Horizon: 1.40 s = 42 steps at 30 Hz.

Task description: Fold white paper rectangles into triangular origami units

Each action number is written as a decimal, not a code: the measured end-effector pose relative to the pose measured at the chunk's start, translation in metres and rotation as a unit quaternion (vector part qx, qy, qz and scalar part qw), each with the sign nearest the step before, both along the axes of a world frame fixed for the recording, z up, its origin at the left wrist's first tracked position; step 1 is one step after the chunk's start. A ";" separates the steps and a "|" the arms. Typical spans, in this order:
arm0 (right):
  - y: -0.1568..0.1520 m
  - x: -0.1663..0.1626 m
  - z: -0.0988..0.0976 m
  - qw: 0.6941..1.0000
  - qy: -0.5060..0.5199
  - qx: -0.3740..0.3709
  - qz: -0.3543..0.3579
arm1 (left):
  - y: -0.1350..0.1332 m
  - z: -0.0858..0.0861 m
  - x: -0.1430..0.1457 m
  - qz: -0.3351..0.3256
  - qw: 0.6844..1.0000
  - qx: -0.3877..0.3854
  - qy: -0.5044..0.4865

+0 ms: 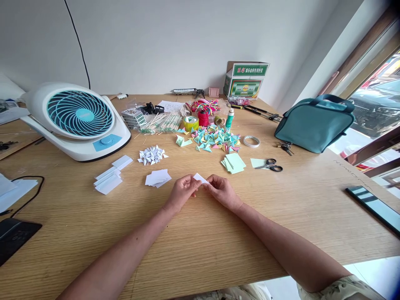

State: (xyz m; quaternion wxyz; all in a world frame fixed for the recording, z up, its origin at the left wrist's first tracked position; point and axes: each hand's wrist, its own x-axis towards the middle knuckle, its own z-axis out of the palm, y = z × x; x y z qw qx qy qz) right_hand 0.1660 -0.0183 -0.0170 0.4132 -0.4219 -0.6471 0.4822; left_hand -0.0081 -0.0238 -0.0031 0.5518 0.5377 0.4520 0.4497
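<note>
A small white paper slip [200, 178] is pinched between both my hands over the wooden table [200, 241]. My left hand [183, 192] grips its left end with closed fingers. My right hand [222, 191] holds the right end the same way. Just left of my hands lies a small pile of white slips [158, 178]. Further left are folded white strips [109, 179], and behind them a heap of white folded triangles [151, 154].
A white and teal fan [78, 118] stands at the back left. Coloured folded triangles [215, 139], green paper squares [234, 162], scissors [271, 165], a tape roll [251, 141], a teal bag [314, 123], a cardboard box [245, 79] and a phone [375, 206] surround the work area.
</note>
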 end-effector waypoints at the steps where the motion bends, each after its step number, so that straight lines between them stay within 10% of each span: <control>1: 0.000 0.000 0.000 1.000 -0.006 0.006 0.004 | 0.000 -0.002 0.001 0.007 1.000 0.007 0.013; 15: -0.007 -0.002 0.001 0.985 -0.056 0.166 -0.004 | 0.005 0.005 -0.005 -0.019 0.998 -0.062 -0.019; 27: 0.007 0.003 -0.002 0.998 0.047 -0.029 0.021 | 0.001 -0.004 -0.003 -0.134 0.988 0.039 0.070; 35: 0.011 0.001 0.003 0.980 0.148 -0.115 -0.070 | -0.007 0.007 0.000 -0.013 0.968 0.189 0.165; 42: 0.006 0.003 0.006 0.943 0.251 -0.182 -0.124 | -0.010 0.001 0.005 0.054 0.982 0.119 0.135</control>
